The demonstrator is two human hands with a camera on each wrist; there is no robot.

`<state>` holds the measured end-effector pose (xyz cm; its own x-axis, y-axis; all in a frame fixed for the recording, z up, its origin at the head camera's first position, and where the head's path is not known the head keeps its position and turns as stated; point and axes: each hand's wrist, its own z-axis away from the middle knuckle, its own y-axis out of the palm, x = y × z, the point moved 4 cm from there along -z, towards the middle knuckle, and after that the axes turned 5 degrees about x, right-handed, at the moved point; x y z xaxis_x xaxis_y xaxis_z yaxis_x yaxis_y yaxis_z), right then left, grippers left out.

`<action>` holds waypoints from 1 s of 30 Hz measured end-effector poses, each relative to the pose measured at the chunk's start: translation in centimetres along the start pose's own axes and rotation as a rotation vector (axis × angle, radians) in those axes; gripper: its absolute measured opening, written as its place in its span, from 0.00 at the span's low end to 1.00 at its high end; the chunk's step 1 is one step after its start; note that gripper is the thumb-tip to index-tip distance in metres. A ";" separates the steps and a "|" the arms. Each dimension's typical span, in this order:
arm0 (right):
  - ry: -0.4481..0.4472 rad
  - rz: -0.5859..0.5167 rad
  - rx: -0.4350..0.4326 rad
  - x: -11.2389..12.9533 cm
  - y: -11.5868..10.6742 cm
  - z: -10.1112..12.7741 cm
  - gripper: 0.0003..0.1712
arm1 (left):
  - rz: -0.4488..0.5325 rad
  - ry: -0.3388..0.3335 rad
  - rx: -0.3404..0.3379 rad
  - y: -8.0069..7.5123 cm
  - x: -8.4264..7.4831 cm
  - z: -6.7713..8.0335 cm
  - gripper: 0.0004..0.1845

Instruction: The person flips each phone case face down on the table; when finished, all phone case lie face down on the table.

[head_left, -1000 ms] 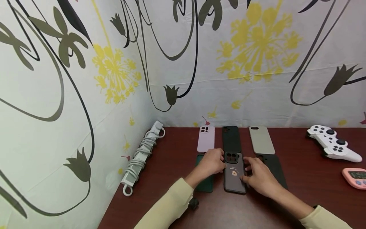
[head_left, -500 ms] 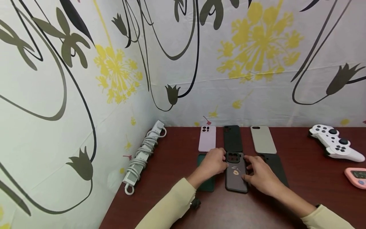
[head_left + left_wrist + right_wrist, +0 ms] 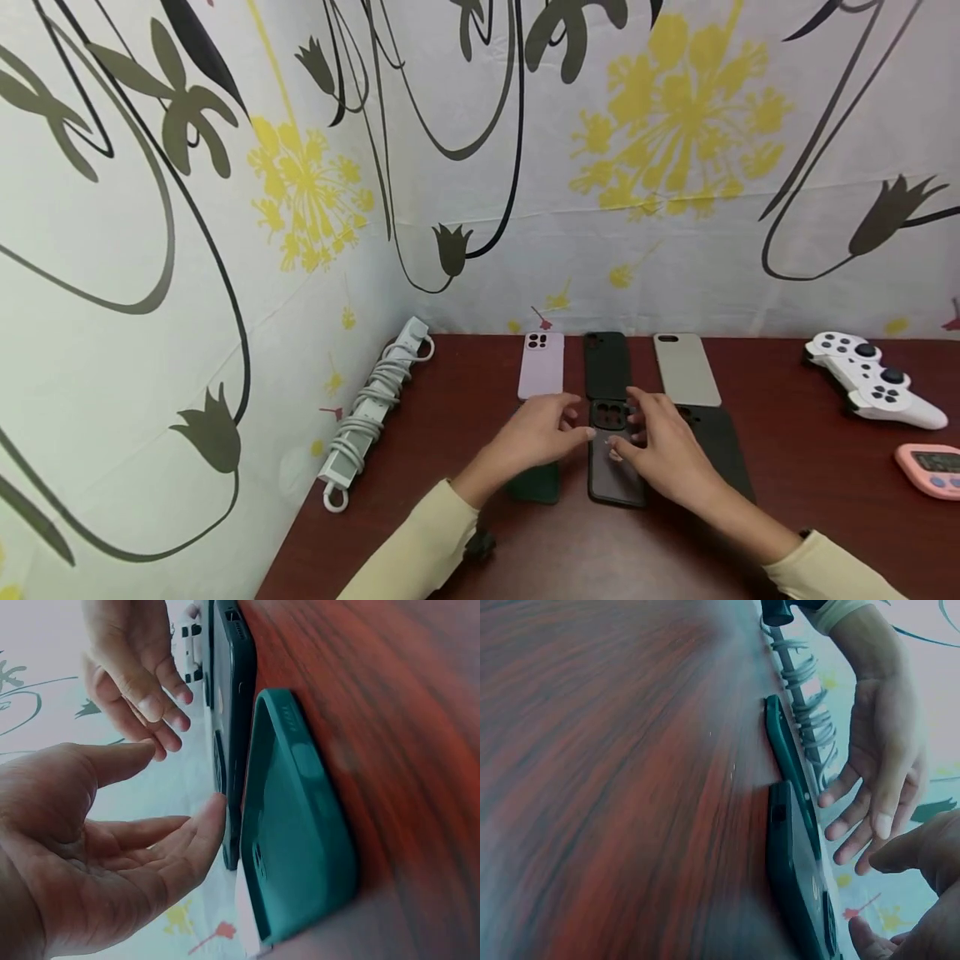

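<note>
Both my hands hover over the dark case with the camera cutout (image 3: 613, 454), which lies flat on the worktop (image 3: 810, 467) in the front row, between the green case (image 3: 536, 483) and a black case (image 3: 720, 446). Left hand (image 3: 536, 433) has its fingers (image 3: 187, 840) loose and spread, holding nothing; a fingertip is right at the case's left edge. Right hand (image 3: 663, 442) is also relaxed, fingers (image 3: 161, 701) slightly bent above the case's right side, no grip.

To do this well, I think: keep the case square with the black one (image 3: 606, 365) behind it, nudge from both long edges evenly, and don't bump the green case, which sits just beside it. Light touches only, since the cases probably slide easily on the wood.

Back row also has a pink case (image 3: 542, 365) and a beige case (image 3: 686, 369).
</note>
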<state>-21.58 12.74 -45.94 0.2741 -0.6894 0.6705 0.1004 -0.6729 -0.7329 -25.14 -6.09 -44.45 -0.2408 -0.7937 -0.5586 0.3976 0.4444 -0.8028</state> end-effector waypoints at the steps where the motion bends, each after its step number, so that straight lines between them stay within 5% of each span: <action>1: -0.006 -0.007 -0.001 0.2 0.2 -0.1 0.46 | 0.010 0.005 -0.003 -0.2 0.3 0.4 0.32; 7: -0.026 -0.043 -0.004 1.5 1.2 -0.6 0.41 | 0.056 0.029 -0.057 -1.8 2.3 2.4 0.31; 13: 0.004 -0.111 0.125 2.7 2.9 -1.3 0.43 | 0.073 -0.022 -0.082 -2.9 5.3 3.9 0.32; 20: 0.012 -0.125 0.229 3.9 4.7 -2.0 0.45 | 0.120 -0.075 -0.100 -3.1 7.9 4.2 0.31; 30: 0.058 -0.022 0.256 5.0 6.2 -2.3 0.51 | 0.141 -0.087 -0.070 -2.8 8.7 3.8 0.26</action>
<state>-21.80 4.49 -46.85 0.2146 -0.6942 0.6870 0.3463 -0.6036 -0.7182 -24.97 -15.84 -46.31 -0.1081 -0.7534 -0.6486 0.3584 0.5790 -0.7323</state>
